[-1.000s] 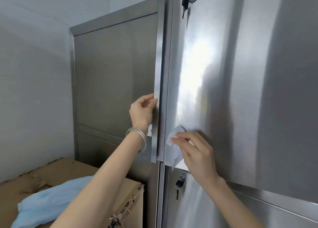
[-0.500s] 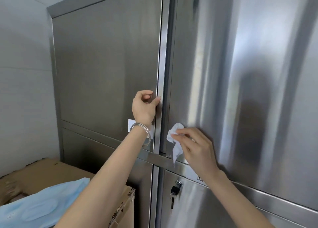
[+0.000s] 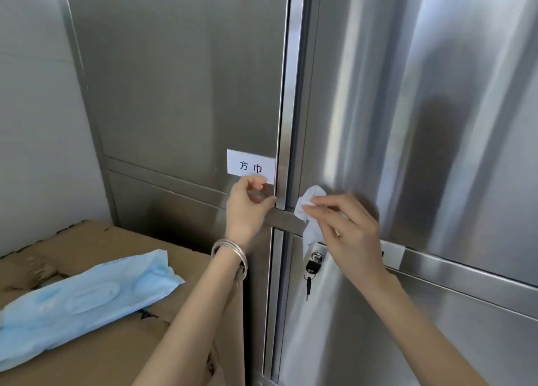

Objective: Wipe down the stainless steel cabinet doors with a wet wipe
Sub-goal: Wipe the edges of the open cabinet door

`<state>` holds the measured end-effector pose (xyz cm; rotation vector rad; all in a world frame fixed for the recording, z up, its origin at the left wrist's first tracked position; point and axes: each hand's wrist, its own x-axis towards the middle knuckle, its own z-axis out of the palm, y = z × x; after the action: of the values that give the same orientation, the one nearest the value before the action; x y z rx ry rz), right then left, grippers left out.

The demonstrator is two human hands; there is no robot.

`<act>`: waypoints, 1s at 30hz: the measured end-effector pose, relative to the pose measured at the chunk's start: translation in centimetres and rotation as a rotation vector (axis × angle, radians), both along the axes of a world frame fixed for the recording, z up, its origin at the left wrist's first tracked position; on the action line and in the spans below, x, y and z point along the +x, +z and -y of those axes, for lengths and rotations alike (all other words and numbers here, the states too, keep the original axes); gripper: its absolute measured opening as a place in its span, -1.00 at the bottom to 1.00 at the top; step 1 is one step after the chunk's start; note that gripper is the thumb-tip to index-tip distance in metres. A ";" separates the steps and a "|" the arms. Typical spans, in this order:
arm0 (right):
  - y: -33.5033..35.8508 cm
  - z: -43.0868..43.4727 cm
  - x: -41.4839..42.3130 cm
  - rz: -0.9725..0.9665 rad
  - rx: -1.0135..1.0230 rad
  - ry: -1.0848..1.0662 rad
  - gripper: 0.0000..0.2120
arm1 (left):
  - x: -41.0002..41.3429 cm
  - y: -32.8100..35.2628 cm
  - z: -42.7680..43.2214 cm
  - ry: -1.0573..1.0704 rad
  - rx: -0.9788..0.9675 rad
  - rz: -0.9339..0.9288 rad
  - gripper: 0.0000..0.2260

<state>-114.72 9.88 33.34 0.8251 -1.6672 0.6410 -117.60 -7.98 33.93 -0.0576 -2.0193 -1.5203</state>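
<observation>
Two upper stainless steel cabinet doors meet at a vertical seam: the left door [image 3: 180, 88] and the right door [image 3: 422, 109]. My right hand [image 3: 346, 228] pinches a crumpled white wet wipe [image 3: 310, 211] against the lower left corner of the right door. My left hand [image 3: 247, 205], with silver bangles on the wrist, has curled fingers at the bottom right corner of the left door, thumb at its edge strip [image 3: 286, 123]. A white paper label [image 3: 251, 166] is stuck just above that hand.
A cardboard box [image 3: 122, 342] stands at lower left with a blue wet-wipe pack [image 3: 87, 295] lying on it. Below my right hand a small padlock with a key [image 3: 312, 265] hangs on the lower right door [image 3: 407, 327]. A grey wall [image 3: 35, 123] is on the left.
The left door, ajar a second ago, now lies flush with the frame. Both hands sit lower along the seam, and the view has tilted down so the label and padlock show.
</observation>
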 end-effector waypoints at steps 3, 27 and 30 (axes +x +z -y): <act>-3.1 -0.1 1.5 0.052 -0.006 0.008 -0.78 | 1.0 -6.3 0.2 0.054 -0.048 0.119 -0.68; -12.9 -3.5 10.2 0.344 -0.041 -0.222 -0.82 | 1.7 -14.1 -1.7 0.090 -0.122 0.170 -0.67; -13.2 -3.8 11.8 0.351 -0.013 -0.189 -0.82 | 3.8 -14.4 -1.2 0.088 -0.090 0.187 -0.67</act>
<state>-102.89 13.65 20.10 0.5575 -2.0271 0.6917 -113.81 -6.77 19.58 0.1407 -2.2054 -1.4245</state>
